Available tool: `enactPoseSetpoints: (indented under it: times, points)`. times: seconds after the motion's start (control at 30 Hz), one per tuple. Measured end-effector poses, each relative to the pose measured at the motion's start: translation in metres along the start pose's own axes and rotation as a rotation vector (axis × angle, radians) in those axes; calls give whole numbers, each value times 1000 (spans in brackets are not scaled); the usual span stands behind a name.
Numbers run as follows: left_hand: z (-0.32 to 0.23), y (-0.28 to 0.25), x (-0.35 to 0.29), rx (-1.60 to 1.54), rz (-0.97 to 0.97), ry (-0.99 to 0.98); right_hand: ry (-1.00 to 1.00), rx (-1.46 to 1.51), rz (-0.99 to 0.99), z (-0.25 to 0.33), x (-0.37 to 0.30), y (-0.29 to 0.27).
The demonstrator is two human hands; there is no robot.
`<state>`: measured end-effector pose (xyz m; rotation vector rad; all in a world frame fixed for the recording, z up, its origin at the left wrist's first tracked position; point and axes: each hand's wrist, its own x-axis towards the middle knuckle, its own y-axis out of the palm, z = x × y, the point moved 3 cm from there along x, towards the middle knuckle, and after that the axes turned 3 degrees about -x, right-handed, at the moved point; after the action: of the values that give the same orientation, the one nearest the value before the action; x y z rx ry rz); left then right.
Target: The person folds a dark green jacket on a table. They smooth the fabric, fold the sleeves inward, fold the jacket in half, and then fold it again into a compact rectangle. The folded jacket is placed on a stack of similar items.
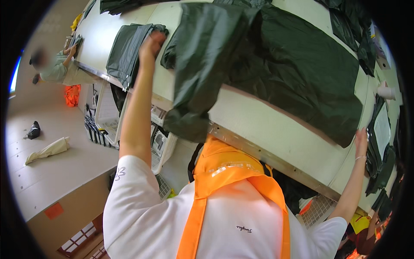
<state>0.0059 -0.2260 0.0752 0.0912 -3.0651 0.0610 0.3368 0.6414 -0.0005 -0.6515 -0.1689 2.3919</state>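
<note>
A large dark green garment of thin, slightly shiny cloth (297, 64) lies spread over the white table, creased in places. One long part of it, sleeve-like (194, 73), hangs past the near table edge, its lower end blurred. Left of it is a stack of folded dark green garments (125, 54). My left hand (151, 45) is at the right side of this stack, fingers curled over the cloth at its far corner. At the right, my right hand (361, 144) rests by the garment's near right corner, fingers stretched out and holding nothing.
The white table's metal edge (267, 153) runs in front of me. White plastic baskets (108, 114) stand below it. More dark cloth and a white sheet (382, 125) lie at the right, near a white roll (386, 92). Another person (56, 67) works at the far left.
</note>
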Motion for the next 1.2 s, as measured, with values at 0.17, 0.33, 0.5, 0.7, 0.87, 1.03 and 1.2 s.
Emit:
enactPoseSetpoints:
  times: [0.17, 0.33, 0.5, 0.7, 0.87, 1.03, 1.2]
  points:
    - [88, -18, -72, 435, 60, -155, 158, -1, 75, -56, -33, 51]
    - [75, -15, -47, 227, 131, -278, 161, 180, -13, -50, -49, 48]
    - [77, -61, -61, 201, 114, -299, 58, 356, 92, -50, -68, 32]
    - [73, -37, -99, 991, 269, 96, 73, -248, 54, -93, -89, 37]
    - [94, -35, -118, 1141, 75, 335, 50, -939, -98, -125, -82, 30]
    - [101, -35, -132, 1206, -115, 327, -451, -1233, -627, -21, -154, 153]
    - [106, -37, -124, 1255, -132, 304, -200, -11, 501, 30, -255, 398]
